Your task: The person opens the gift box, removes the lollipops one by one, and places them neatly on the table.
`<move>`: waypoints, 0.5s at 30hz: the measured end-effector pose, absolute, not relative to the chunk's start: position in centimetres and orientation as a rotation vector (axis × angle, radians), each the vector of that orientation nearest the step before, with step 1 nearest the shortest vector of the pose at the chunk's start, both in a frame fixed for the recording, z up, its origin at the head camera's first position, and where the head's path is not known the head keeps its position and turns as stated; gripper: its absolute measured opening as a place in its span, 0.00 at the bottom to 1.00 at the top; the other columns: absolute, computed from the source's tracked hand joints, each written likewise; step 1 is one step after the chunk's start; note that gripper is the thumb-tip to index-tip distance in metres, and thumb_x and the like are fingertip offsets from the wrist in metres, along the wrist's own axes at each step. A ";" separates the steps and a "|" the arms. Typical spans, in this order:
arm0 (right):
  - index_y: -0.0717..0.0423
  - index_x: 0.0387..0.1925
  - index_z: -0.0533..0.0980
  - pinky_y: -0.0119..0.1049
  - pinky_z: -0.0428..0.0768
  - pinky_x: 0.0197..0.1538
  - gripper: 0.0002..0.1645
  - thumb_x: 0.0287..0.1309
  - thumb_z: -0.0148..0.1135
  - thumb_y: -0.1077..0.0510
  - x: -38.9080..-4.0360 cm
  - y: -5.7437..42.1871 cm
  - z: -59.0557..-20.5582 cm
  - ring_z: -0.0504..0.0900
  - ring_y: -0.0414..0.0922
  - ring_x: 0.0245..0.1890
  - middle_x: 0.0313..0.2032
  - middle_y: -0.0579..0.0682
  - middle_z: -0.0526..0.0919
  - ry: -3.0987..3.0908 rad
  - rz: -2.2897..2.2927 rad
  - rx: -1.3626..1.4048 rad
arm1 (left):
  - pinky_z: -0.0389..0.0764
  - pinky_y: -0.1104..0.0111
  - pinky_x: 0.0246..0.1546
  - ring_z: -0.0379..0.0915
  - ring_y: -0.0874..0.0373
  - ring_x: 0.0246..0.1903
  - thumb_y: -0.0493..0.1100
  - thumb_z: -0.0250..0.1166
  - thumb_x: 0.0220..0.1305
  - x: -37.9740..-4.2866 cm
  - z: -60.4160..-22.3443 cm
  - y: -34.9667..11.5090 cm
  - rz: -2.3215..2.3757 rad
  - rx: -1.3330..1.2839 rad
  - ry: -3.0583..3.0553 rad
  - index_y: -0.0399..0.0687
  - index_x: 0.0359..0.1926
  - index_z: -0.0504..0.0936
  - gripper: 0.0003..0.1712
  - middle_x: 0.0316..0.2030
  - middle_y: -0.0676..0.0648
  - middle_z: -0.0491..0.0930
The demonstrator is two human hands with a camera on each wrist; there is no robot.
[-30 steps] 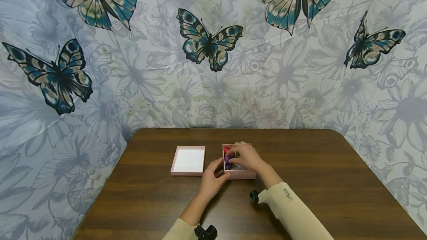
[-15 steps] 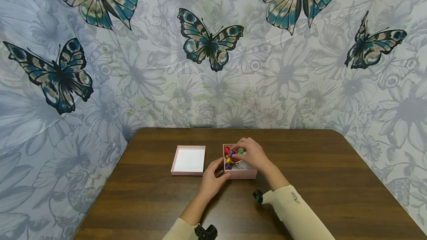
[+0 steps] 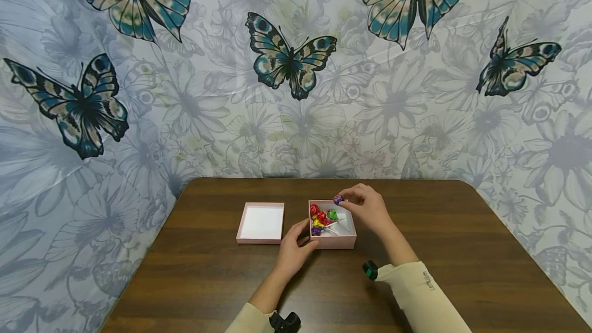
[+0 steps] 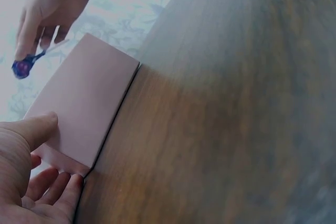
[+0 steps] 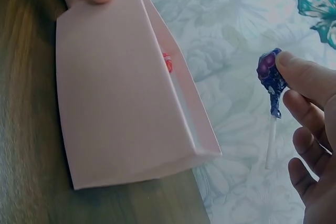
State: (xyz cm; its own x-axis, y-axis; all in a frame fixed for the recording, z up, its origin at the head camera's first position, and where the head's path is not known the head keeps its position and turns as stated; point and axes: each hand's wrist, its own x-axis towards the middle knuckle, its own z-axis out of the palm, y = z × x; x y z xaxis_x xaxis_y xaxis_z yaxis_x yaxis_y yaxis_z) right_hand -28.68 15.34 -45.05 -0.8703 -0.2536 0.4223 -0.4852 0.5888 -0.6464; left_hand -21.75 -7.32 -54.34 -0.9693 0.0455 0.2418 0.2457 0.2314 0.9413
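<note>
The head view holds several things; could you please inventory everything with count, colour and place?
Table: one, brown, foreground
Backdrop: one, pale grey, behind the table
Butterflies: five, teal, cream, black, on the backdrop
Box: one, pink, on the table
Lid: one, pink and white, left of the box
Boxed lollipops: several, overlapping, red, yellow, green, purple, inside
Held lollipop: one, purple, in right hand
Sleeves: two, cream, foreground
Wrist devices: two, black, by the sleeves
Left hand: one, gripping the box
Right hand: one, pinching a lollipop

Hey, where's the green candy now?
In the head view, the green candy lies inside the pink box, just right of a red candy; in the picture it shows below the purple lollipop held by the right hand.
</note>
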 end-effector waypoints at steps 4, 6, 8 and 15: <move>0.45 0.40 0.86 0.28 0.73 0.31 0.10 0.55 0.74 0.52 -28.7 16.2 -45.3 0.72 0.40 0.30 0.37 0.47 0.84 -2.499 1.202 0.525 | 0.81 0.59 0.60 0.68 0.40 0.66 0.36 0.72 0.59 -21.7 -54.3 -7.4 -1.851 -0.276 -2.325 0.37 0.68 0.71 0.36 0.66 0.36 0.71; 0.44 0.40 0.86 0.28 0.72 0.30 0.10 0.55 0.74 0.51 -28.7 16.6 -45.4 0.72 0.39 0.29 0.37 0.46 0.83 -2.485 1.220 0.478 | 0.81 0.58 0.60 0.68 0.40 0.66 0.36 0.72 0.60 -21.7 -54.3 -7.4 -1.861 -0.273 -2.321 0.37 0.68 0.71 0.36 0.66 0.36 0.71; 0.44 0.41 0.86 0.28 0.71 0.30 0.11 0.55 0.74 0.50 -28.9 17.1 -45.5 0.71 0.38 0.28 0.36 0.46 0.83 -2.468 1.228 0.434 | 0.80 0.57 0.60 0.68 0.40 0.66 0.35 0.71 0.60 -21.6 -54.2 -7.4 -1.867 -0.271 -2.314 0.36 0.68 0.71 0.36 0.66 0.36 0.71; 0.46 0.43 0.85 0.26 0.73 0.33 0.13 0.57 0.73 0.49 -29.5 18.7 -45.9 0.73 0.37 0.30 0.38 0.48 0.83 -2.476 1.266 0.273 | 0.80 0.56 0.61 0.67 0.38 0.66 0.35 0.70 0.61 -21.3 -53.4 -7.2 -1.838 -0.279 -2.338 0.33 0.68 0.70 0.35 0.66 0.34 0.70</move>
